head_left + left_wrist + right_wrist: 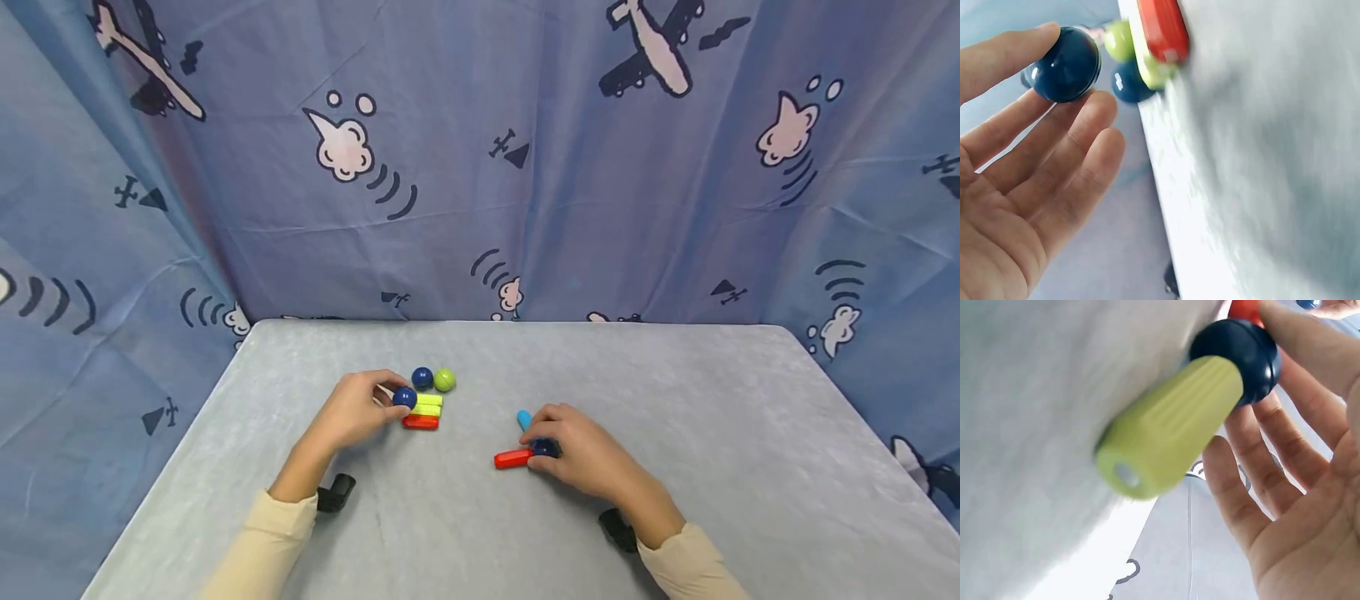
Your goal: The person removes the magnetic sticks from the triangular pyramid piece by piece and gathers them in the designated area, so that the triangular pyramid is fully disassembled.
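My left hand (358, 410) pinches a glossy dark blue ball (1066, 65) between thumb and fingertips, with the other fingers spread. This ball is in front of the left ends of two yellow-green rods (429, 405) and a red rod (421, 422) lying side by side. My right hand (577, 450) holds another dark blue ball (1238, 359) between thumb and fingers. A second red rod (512, 458) points left from it, and a light blue rod (524, 419) shows beyond the fingertips. In the right wrist view a ribbed yellow-green rod (1172, 431) meets that ball end-on.
Just beyond the rods on the left, a dark blue ball (422, 378) and a yellow-green ball (445, 381) sit side by side. The pale table (675, 375) ends at a patterned blue curtain (450, 167) behind and at the sides.
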`<act>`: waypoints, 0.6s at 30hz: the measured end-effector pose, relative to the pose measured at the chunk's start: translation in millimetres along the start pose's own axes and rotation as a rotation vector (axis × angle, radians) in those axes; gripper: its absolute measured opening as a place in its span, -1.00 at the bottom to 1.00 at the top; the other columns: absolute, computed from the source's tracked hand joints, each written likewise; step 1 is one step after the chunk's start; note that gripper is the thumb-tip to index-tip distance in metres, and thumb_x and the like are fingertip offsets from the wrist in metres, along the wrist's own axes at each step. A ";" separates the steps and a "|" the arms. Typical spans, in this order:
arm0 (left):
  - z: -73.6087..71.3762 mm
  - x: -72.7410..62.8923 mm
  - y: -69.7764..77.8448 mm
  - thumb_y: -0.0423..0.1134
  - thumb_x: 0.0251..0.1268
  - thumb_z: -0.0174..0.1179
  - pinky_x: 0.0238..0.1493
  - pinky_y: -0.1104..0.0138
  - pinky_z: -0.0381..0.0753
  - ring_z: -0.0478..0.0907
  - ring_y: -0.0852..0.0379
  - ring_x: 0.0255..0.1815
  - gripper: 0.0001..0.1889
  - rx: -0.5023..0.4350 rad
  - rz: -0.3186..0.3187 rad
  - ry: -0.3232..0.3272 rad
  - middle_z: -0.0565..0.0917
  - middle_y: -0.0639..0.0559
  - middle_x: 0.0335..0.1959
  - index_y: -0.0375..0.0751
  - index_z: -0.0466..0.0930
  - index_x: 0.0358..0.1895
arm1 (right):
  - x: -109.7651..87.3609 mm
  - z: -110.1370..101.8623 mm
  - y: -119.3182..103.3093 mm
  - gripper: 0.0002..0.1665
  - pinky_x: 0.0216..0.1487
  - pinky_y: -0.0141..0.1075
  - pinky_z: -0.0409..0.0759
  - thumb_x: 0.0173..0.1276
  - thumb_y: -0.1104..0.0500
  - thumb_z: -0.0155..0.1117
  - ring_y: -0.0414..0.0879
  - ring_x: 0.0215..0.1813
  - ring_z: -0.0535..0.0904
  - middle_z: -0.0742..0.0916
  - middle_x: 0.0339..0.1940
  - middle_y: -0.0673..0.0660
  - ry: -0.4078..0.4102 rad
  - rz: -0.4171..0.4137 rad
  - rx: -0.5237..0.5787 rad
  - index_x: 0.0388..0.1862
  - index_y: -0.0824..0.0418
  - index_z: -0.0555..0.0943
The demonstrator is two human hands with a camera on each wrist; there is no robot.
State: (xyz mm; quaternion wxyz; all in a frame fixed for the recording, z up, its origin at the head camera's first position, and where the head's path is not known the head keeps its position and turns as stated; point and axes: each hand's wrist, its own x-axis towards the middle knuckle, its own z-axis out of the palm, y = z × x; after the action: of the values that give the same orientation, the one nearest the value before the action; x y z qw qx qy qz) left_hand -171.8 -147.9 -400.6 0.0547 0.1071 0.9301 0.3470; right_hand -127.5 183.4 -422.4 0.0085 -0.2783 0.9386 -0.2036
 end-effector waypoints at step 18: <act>-9.8 31.9 -32.0 -0.23 0.18 0.41 -0.21 0.23 0.65 0.70 0.06 -0.17 -0.64 0.007 -0.080 0.018 0.74 -0.16 -0.02 -0.19 0.68 0.06 | -2.9 -9.8 12.3 -0.68 -0.19 -0.39 0.53 0.16 -0.01 0.53 -0.29 -0.22 0.52 0.64 -0.17 -0.16 -0.057 0.059 0.044 -0.08 -0.05 0.75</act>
State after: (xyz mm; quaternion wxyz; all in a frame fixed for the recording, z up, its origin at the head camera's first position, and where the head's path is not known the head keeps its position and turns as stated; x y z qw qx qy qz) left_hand -209.7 -170.1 -415.1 0.0599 0.0669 0.9354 0.3421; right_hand -132.7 198.0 -418.4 0.0473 -0.2560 0.9411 -0.2157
